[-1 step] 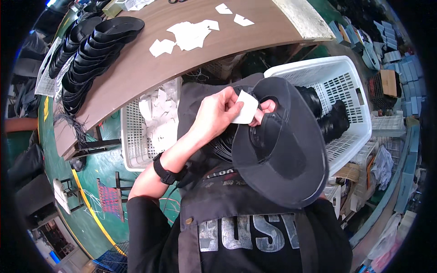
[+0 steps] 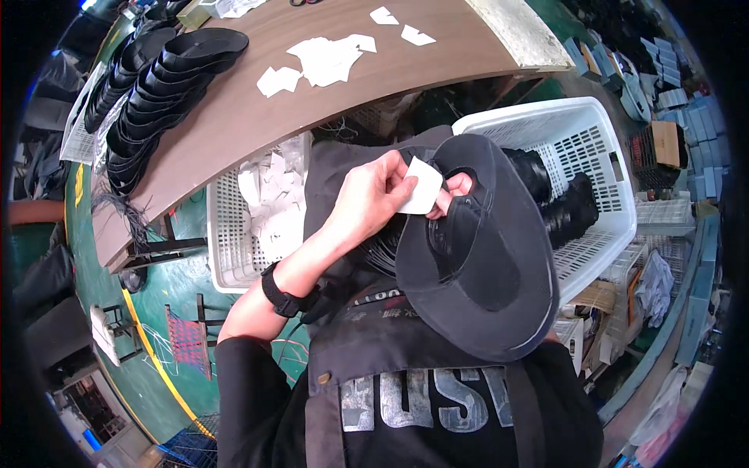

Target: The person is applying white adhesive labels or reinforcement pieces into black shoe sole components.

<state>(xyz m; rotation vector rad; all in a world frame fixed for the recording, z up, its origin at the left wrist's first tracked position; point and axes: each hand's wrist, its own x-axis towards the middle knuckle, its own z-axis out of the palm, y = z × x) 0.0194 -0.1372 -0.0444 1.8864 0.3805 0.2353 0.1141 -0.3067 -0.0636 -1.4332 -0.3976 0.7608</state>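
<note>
1. The left hand (image 2: 367, 204) pinches a small white paper slip (image 2: 422, 187) between thumb and fingertips, at the opening of a black wide-brimmed hat (image 2: 484, 257).
2. The right hand (image 2: 456, 187) is mostly hidden inside the hat; only fingertips show, so I cannot tell its grip.
3. The slip looks light and easily creased, best held by its edge; the hat seems soft and floppy.
4. Behind are two white baskets (image 2: 601, 140), with a wooden table (image 2: 234, 125) farther off.

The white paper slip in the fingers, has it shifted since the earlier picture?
No. The paper slip sits at the same spot beside the white basket, pinched by the left hand.
</note>
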